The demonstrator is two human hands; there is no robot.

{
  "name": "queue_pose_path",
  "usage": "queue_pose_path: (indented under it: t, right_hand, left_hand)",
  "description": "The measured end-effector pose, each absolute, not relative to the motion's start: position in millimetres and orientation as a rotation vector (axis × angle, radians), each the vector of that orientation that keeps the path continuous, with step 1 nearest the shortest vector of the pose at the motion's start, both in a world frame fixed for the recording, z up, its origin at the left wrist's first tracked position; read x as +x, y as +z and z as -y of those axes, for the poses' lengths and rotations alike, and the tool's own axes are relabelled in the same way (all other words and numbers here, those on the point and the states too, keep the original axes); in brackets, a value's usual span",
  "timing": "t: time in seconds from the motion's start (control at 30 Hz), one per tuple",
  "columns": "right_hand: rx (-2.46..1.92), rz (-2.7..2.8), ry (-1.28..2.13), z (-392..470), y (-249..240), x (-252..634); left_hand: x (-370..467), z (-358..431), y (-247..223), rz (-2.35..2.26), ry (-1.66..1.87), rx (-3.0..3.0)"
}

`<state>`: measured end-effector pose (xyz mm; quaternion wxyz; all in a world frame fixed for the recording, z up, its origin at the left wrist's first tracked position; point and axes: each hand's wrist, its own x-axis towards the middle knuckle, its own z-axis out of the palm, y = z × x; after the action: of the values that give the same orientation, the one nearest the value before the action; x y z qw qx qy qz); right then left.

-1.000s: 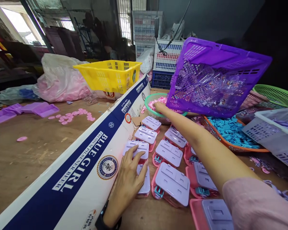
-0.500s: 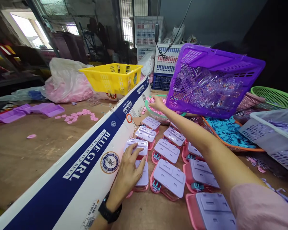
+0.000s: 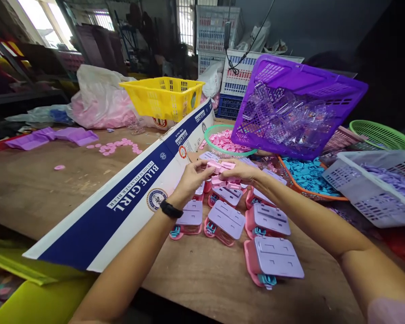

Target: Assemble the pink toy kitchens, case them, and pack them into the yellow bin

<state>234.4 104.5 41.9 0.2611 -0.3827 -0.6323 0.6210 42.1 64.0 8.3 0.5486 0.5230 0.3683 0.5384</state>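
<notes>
So both hands are up over the lidded pink boxes point(image 3: 279, 256), and the left hand point(image 3: 191, 180) and right hand point(image 3: 241, 172) have their fingers pinched around a bunch of small pink pieces point(image 3: 219, 167). Can't tell how many each one's got. The boxes sit in rows on the worktop point(image 3: 189, 274), right beside the cardboard strip point(image 3: 135, 193). Just beyond the hands there's a green-rimmed bowl point(image 3: 211, 146) of similar pink bits, near the tilted purple basket point(image 3: 290, 76).

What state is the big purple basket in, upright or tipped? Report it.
Tipped: the purple basket leans at a steep angle, its open side turned toward the camera, showing the clear plastic pieces inside.
</notes>
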Motion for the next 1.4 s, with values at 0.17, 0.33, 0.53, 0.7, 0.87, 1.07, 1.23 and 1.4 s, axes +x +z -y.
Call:
queue_pose_path:
  t: [0.17,0.33,0.53,0.7,0.87,1.07,1.23,1.4]
  right_hand:
    - [-1.091,1.622,1.677,-115,38,252]
    - [-1.098,1.61,1.556,-141,38,261]
    - [-1.204,1.756,1.271,-184,38,257]
    - [-1.469,1.825,1.157,-211,33,243]
    - [-1.797,1.929,0.831,-239,21,231]
    - [-1.955,2.026,0.646,-246,25,220]
    - [-1.958,2.099,0.521,-245,35,207]
    - [-2.019,2.235,0.425,-252,45,189]
  left_hand:
    - [46,-83,8,-0.831,1.245,1.209]
    - [42,-118,13,-0.834,1.225,1.433]
    - [39,-169,5,-0.842,1.125,1.648]
    - [38,-199,-9,-0.957,1.024,1.728]
    - [39,-223,-18,-1.282,1.001,1.847]
    - [40,-235,-29,-1.385,1.074,1.772]
    - [31,-233,-34,-1.444,1.045,1.729]
    - [20,-229,-34,-1.512,0.978,1.678]
